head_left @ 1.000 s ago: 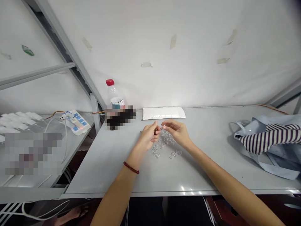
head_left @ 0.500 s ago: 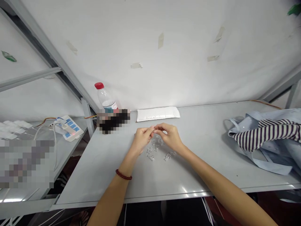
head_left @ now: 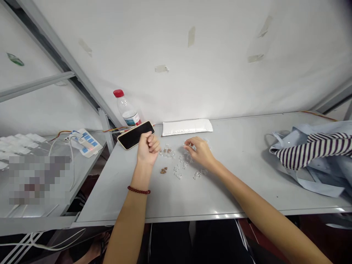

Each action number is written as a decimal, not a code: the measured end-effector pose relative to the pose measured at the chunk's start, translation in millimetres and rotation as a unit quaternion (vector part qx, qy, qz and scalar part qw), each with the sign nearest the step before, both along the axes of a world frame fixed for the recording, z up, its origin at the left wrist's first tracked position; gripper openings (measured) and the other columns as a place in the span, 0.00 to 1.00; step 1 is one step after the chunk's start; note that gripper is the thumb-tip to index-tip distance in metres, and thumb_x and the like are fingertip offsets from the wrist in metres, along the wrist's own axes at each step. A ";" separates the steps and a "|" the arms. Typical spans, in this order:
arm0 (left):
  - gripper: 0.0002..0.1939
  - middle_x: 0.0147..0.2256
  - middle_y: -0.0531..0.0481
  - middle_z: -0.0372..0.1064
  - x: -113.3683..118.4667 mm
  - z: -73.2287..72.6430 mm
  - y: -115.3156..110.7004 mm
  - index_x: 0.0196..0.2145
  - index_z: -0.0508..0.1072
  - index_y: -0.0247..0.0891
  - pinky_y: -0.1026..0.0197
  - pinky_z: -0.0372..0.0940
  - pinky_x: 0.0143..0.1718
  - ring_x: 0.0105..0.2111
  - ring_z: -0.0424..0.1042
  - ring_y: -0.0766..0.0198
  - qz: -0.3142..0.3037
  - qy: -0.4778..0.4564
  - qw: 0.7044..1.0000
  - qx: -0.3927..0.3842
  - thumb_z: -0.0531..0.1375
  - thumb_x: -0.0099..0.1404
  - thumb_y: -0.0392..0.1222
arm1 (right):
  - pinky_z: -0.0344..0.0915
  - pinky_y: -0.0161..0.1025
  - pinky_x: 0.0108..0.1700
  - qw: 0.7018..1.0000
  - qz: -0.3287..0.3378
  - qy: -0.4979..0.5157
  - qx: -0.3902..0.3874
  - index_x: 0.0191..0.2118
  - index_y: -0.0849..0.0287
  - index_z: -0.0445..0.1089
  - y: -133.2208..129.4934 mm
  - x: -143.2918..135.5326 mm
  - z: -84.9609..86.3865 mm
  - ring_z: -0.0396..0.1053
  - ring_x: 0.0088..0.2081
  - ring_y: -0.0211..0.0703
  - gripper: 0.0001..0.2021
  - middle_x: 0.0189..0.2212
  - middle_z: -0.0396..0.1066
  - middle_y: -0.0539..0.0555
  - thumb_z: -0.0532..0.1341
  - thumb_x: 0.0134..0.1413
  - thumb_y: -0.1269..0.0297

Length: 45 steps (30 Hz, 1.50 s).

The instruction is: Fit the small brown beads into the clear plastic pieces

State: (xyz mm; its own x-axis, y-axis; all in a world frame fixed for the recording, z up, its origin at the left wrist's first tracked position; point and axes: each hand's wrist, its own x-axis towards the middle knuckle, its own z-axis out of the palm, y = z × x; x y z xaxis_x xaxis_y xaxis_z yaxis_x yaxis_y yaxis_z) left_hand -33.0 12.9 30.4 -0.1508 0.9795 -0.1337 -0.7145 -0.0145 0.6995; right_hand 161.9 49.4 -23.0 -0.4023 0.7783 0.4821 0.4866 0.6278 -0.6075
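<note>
My left hand (head_left: pixel 148 148) is raised beside the phone (head_left: pixel 136 135), with its fingers curled in and the palm side facing me. Whatever it may hold is hidden. Its thumb overlaps the phone's right end; contact cannot be told. My right hand (head_left: pixel 200 151) pinches a small clear piece at its fingertips, over the table. Several small clear pieces (head_left: pixel 177 172) lie loose below and left of it, too small to name. Brown bits (head_left: pixel 163 170) lie near my left wrist. More clear pieces with brown parts (head_left: pixel 167 151) rest between the hands.
A white packet (head_left: pixel 187 127) lies along the wall. The red-capped bottle (head_left: pixel 127 110) stands behind the phone. On the right are a light blue cloth item with a striped band (head_left: pixel 313 156). A power strip (head_left: pixel 87 143) with cables sits on the left table. The table's front edge (head_left: pixel 192 219) is near me.
My hands were together at their fingertips. Now they are apart: the left has moved left to the phone and turned palm toward me, uncovering brown bits. The right stays over the clear pieces.
</note>
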 end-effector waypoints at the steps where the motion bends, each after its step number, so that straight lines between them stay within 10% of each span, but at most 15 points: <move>1: 0.16 0.13 0.60 0.45 -4.9 1.5 -0.3 0.15 0.54 0.37 0.70 0.38 0.10 0.09 0.42 0.77 0.006 -0.012 1.000 0.015 0.52 0.58 0.36 | 0.62 0.41 0.38 1.000 0.000 -0.023 -0.011 0.33 0.60 0.69 1.9 1.5 -1.6 0.65 0.36 0.46 0.02 0.30 0.73 0.55 0.60 0.55 0.71; 10: 0.11 0.14 0.60 0.49 0.9 -12.8 6.8 0.19 0.58 0.36 0.71 0.37 0.11 0.09 0.43 0.79 0.047 0.065 0.991 -0.106 0.53 0.58 0.33 | 0.61 0.43 0.44 0.991 0.009 -0.123 -0.057 0.38 0.63 0.73 2.7 -6.3 5.7 0.64 0.43 0.50 0.07 0.40 0.72 0.60 0.59 0.58 0.69; 28: 0.13 0.15 0.60 0.52 7.1 -15.7 7.0 0.20 0.60 0.35 0.72 0.39 0.11 0.10 0.46 0.80 0.036 0.127 0.987 -0.086 0.58 0.60 0.37 | 0.59 0.39 0.43 0.975 0.076 -0.208 -0.025 0.44 0.64 0.73 1.4 -40.5 17.6 0.66 0.43 0.47 0.11 0.40 0.71 0.60 0.54 0.62 0.70; 35: 0.14 0.13 0.61 0.51 -0.1 -15.5 10.8 0.19 0.58 0.36 0.72 0.37 0.11 0.10 0.45 0.79 0.089 0.103 0.984 -0.112 0.56 0.60 0.36 | 0.60 0.38 0.46 0.938 0.229 -0.260 0.007 0.40 0.60 0.76 34.3 -66.5 33.1 0.67 0.45 0.46 0.22 0.44 0.73 0.57 0.54 0.45 0.88; 45: 0.13 0.14 0.61 0.51 -3.9 -19.4 13.0 0.20 0.59 0.36 0.72 0.38 0.11 0.09 0.45 0.79 0.103 0.113 0.981 -0.123 0.57 0.59 0.37 | 0.59 0.38 0.43 0.918 0.255 -0.303 0.017 0.34 0.62 0.76 41.4 -75.8 26.3 0.67 0.41 0.47 0.12 0.37 0.73 0.59 0.56 0.53 0.80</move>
State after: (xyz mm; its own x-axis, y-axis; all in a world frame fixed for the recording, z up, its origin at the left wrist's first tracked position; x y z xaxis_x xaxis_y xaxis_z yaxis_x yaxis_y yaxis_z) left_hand -36.9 25.8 11.0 -0.3956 0.8673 -0.3023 -0.5407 0.0462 0.8400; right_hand 86.1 90.8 3.3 -0.9122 0.4034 0.0715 0.3665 0.8815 -0.2978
